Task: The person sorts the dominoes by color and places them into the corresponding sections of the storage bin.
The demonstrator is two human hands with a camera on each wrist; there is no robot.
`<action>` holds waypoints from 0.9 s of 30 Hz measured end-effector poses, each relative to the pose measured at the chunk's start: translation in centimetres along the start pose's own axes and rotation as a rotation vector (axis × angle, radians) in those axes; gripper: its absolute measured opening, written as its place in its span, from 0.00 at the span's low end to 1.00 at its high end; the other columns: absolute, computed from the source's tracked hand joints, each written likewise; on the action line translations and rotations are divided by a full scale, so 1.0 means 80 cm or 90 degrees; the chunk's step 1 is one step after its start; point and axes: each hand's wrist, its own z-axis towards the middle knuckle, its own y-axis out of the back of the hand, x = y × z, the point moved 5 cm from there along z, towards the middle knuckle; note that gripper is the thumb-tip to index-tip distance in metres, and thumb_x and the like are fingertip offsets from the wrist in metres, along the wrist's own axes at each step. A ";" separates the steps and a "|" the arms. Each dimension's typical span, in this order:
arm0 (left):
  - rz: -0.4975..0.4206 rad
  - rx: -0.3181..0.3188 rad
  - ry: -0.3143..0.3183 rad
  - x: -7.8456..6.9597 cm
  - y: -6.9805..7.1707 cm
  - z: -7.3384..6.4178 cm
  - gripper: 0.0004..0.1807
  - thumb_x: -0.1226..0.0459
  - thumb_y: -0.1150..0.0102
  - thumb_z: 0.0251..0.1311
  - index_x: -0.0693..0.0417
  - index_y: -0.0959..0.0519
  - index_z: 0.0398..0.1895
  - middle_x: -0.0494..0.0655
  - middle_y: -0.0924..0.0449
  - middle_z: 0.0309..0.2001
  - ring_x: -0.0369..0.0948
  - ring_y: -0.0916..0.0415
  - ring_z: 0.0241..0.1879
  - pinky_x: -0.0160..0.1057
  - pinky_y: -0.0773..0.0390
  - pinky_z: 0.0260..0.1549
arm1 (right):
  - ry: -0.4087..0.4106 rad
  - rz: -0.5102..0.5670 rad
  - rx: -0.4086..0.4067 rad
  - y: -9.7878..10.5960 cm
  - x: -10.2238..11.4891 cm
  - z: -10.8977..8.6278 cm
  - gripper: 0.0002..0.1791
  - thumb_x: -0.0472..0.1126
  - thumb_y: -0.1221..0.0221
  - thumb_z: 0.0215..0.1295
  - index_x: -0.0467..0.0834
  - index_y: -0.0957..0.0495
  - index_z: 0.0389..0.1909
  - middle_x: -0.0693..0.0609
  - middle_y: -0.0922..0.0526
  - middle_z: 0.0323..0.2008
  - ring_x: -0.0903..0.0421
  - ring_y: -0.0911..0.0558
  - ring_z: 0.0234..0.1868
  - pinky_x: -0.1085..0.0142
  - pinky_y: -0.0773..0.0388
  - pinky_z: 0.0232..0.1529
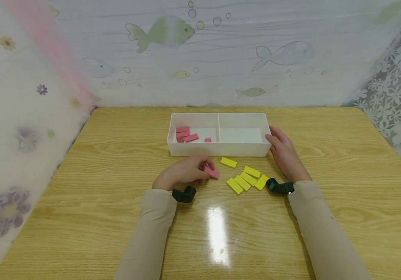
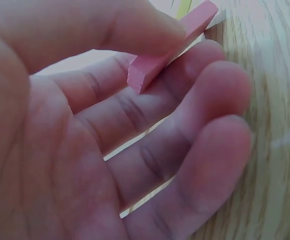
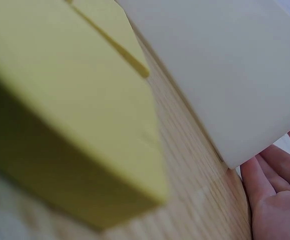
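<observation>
My left hand (image 1: 188,170) pinches a pink block (image 1: 211,172) between thumb and fingers, low over the table in front of a white two-compartment box (image 1: 204,149). Close up in the left wrist view, the thumb presses the pink block (image 2: 197,22) against the fingers, and the other fingers are bent. At the box's right end, my right hand (image 1: 284,153) grips the corner, its thumb at the rim and its fingers along the outer side. Several pink blocks (image 1: 183,134) lie in the left compartment; nothing lies in the right one.
Several yellow blocks (image 1: 246,179) lie on the wooden table (image 1: 81,202) between my hands, in front of the box. One yellow block (image 1: 229,162) sits apart, close to the box's front wall. A wall with painted fish (image 1: 165,32) borders the table's far edge.
</observation>
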 end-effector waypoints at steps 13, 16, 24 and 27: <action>0.017 -0.001 0.004 0.002 0.001 0.001 0.10 0.69 0.47 0.53 0.53 0.28 0.40 0.51 0.27 0.27 0.42 0.33 0.19 0.36 0.29 0.20 | 0.001 0.005 0.002 -0.001 0.002 0.001 0.32 0.49 0.53 0.66 0.44 0.51 0.67 0.51 0.51 0.67 0.58 0.47 0.64 0.61 0.53 0.64; 0.024 0.004 0.004 0.003 0.001 0.002 0.10 0.69 0.47 0.53 0.52 0.28 0.40 0.50 0.28 0.26 0.42 0.33 0.19 0.35 0.30 0.20 | 0.004 0.011 -0.001 -0.001 0.002 0.001 0.32 0.48 0.53 0.66 0.43 0.51 0.67 0.50 0.51 0.67 0.57 0.47 0.64 0.61 0.53 0.64; 0.026 0.006 0.008 -0.004 0.001 -0.002 0.10 0.69 0.47 0.53 0.53 0.28 0.40 0.50 0.29 0.25 0.42 0.34 0.19 0.35 0.32 0.19 | -0.008 -0.029 -0.003 0.000 -0.001 0.001 0.32 0.51 0.53 0.66 0.46 0.50 0.67 0.52 0.52 0.67 0.59 0.48 0.65 0.61 0.53 0.64; 0.036 0.002 0.008 -0.005 0.000 -0.002 0.09 0.66 0.44 0.54 0.52 0.28 0.39 0.49 0.29 0.24 0.42 0.34 0.18 0.35 0.31 0.18 | -0.007 -0.028 -0.002 0.000 -0.002 0.000 0.32 0.52 0.53 0.65 0.47 0.50 0.67 0.52 0.52 0.67 0.58 0.48 0.65 0.60 0.54 0.64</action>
